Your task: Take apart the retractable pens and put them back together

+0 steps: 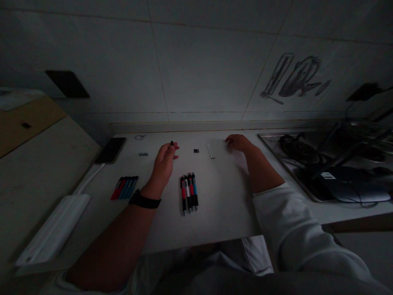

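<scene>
My left hand [165, 162], with a black band on its wrist, is raised over the counter and pinches a small black part [172, 143]. My right hand [238, 143] reaches to the back right of the counter, its fingertips closed near small thin items too faint to name. Between the hands lie several small black pieces [196, 151] and thin white tubes [211, 151]. Several assembled pens [189, 192], with red, white and blue parts, lie side by side in front. To the left is a row of red and blue pen barrels [124, 188].
Small springs or metal bits [143, 154] and a thin ring [140, 137] lie at the back left. A phone [111, 150] is cabled to a white power strip or bank [55, 229]. A gas stove [294, 151] with a dark pan-like object [353, 184] stands right.
</scene>
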`<state>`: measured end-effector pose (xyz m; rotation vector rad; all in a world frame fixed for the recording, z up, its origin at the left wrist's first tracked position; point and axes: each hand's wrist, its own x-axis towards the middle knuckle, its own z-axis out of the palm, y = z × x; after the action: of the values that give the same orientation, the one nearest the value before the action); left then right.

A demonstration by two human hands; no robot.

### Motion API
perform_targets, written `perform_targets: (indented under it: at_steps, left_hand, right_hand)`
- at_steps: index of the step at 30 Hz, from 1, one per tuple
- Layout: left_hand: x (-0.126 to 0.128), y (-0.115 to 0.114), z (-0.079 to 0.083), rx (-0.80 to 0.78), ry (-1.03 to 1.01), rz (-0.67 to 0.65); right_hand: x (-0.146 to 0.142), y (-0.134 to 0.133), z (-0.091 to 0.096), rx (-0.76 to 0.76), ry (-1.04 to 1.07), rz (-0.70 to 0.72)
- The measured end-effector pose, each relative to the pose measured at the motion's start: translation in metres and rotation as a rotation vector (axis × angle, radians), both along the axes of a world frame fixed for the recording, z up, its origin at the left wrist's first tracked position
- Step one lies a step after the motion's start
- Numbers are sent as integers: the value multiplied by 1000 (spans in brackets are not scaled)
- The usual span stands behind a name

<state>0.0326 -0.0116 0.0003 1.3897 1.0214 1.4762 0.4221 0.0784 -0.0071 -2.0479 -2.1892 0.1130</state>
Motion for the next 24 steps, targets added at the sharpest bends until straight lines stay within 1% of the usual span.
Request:
perform_targets:
  at_steps: [5,13,19,24]
  left_hand:
    - [0,0,0,-7,1,-1]
    - [1,-1,2,-18,16,-11]
    - [0,-1,1,-16,24,-9]
    - [0,-1,0,-8,25,-12]
  right_hand:
    - [2,2,-2,-27,-13,-39]
    - [-3,-1,0,-47,-8,-52]
    - [0,-2,1,-39,-5,-86]
    - [0,-3,1,-32,-2,-88]
